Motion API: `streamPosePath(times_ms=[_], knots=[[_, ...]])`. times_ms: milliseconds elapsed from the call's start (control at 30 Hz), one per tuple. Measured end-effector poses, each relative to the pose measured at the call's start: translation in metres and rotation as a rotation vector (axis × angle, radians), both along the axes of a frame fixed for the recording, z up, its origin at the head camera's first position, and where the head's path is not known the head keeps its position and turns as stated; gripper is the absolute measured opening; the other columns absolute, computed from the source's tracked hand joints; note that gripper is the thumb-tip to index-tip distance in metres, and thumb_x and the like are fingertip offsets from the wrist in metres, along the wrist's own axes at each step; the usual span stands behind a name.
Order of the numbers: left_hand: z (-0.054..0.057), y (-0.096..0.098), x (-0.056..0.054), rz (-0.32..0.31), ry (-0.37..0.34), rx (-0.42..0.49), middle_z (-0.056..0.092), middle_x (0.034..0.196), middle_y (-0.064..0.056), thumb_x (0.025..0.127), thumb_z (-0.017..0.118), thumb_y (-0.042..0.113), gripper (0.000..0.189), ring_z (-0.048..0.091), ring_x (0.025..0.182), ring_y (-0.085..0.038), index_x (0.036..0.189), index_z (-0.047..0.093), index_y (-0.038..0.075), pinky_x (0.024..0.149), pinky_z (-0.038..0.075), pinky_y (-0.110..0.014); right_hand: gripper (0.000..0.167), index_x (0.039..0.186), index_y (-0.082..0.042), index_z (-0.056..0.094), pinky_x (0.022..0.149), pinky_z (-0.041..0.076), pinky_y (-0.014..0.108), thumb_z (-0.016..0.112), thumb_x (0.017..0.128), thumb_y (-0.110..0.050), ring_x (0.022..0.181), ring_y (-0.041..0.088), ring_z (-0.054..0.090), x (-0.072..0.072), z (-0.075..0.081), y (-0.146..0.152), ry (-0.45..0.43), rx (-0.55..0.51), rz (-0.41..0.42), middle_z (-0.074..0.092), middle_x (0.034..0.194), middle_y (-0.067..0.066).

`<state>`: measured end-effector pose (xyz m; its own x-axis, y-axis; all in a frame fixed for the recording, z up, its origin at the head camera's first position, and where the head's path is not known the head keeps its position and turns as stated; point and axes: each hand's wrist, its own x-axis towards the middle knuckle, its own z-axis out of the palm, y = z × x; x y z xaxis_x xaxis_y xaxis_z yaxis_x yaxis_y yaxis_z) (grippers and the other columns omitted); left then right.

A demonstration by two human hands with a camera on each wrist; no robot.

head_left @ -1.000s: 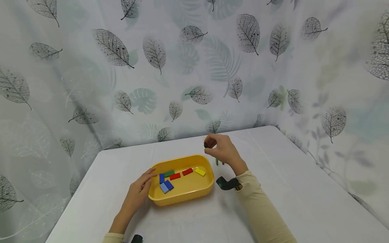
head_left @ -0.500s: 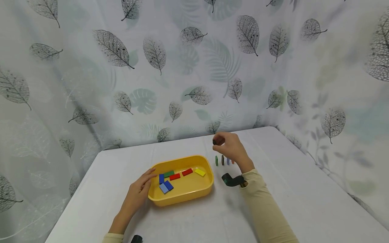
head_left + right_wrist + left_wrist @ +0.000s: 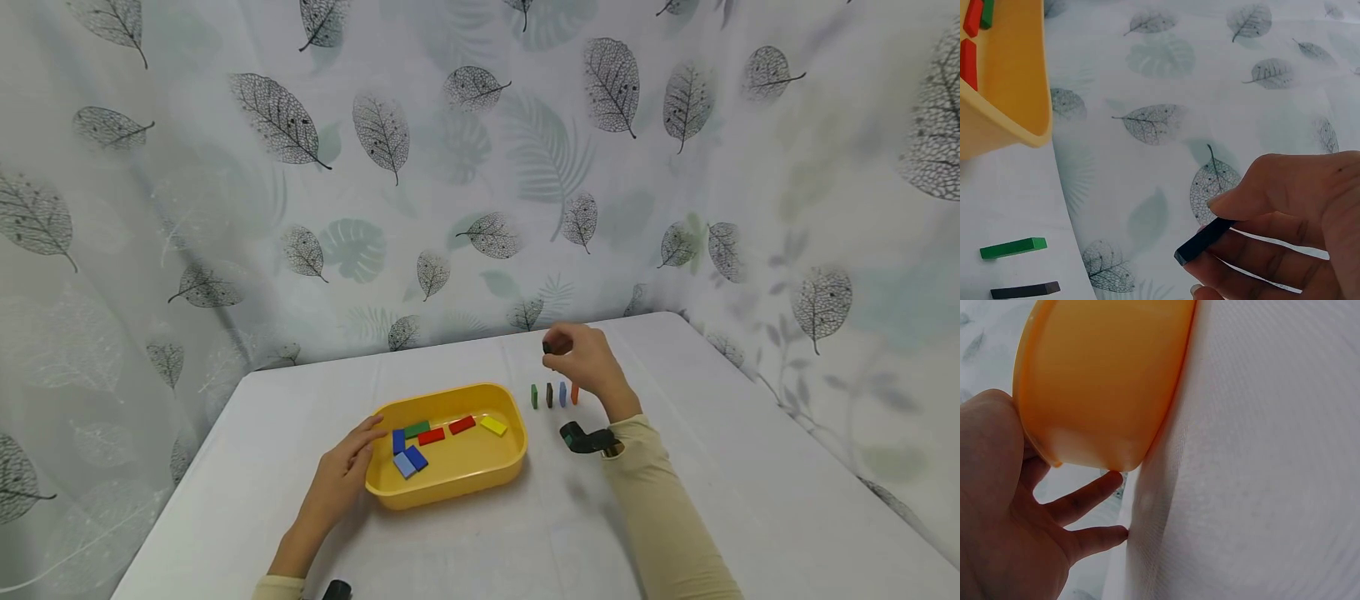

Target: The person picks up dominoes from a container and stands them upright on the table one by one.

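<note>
My right hand [image 3: 588,360] pinches a dark domino-like block [image 3: 1200,244] between thumb and fingers, raised behind a short row on the white table. In that row stand a green block [image 3: 534,397], a dark brown one [image 3: 550,395], a light blue one [image 3: 562,394] and an orange one [image 3: 575,393]. My left hand [image 3: 341,471] rests against the left end of a yellow tub [image 3: 450,483], fingers extended at its rim. From the left wrist view, fingertips [image 3: 1113,480] meet the tub's outer wall.
Inside the tub lie several blocks: two red [image 3: 462,425], a yellow [image 3: 493,425], a green [image 3: 417,429] and some blue ones [image 3: 416,457]. A leaf-printed curtain [image 3: 465,183] hangs behind and beside the white table [image 3: 480,550].
My right hand has moved right with the dark block, past the row's left end, bringing the standing blocks into view. My left hand and the tub have stayed put.
</note>
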<state>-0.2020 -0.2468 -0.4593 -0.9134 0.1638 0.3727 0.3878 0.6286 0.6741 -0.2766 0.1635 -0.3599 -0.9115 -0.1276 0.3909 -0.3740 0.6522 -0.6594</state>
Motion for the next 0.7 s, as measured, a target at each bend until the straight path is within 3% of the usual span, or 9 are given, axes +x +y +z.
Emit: streamPosePath(times_ms=[700], knots=[[0.0, -0.001, 0.0, -0.006, -0.005, 0.009, 0.052, 0.155, -0.005, 0.109, 0.05, 0.005, 0.031, 0.044, 0.144, -0.031, 0.133, 0.07, 0.005, 0.111, 0.041, -0.047, 0.023, 0.111, 0.0, 0.071, 0.087, 0.057, 0.052, 0.073, 0.089, -0.007, 0.099, 0.033, 0.068, -0.005, -0.006, 0.026, -0.074, 0.009, -0.059, 0.073, 0.103, 0.014]])
